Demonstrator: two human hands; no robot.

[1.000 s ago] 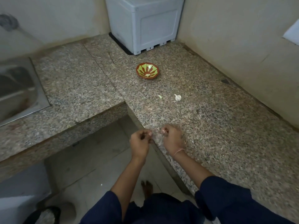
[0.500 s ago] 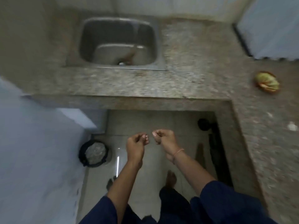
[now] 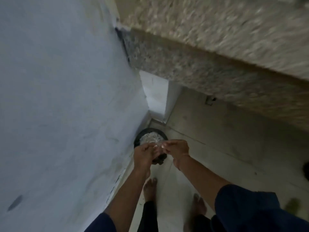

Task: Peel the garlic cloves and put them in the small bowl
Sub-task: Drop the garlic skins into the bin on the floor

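Pinching pale peel (image 3: 157, 147) in narrowed left grip (image 3: 143, 154) and right grip (image 3: 178, 148), poised over bin (image 3: 138, 138) beneath, probably for discarding.

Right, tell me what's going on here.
A barefoot person stands beside the granite counter, holding both hands together over a round black bin against the wall. The left hand and right hand meet at the fingertips, seemingly pinching something small and pale; blur hides what. The small bowl is out of view.
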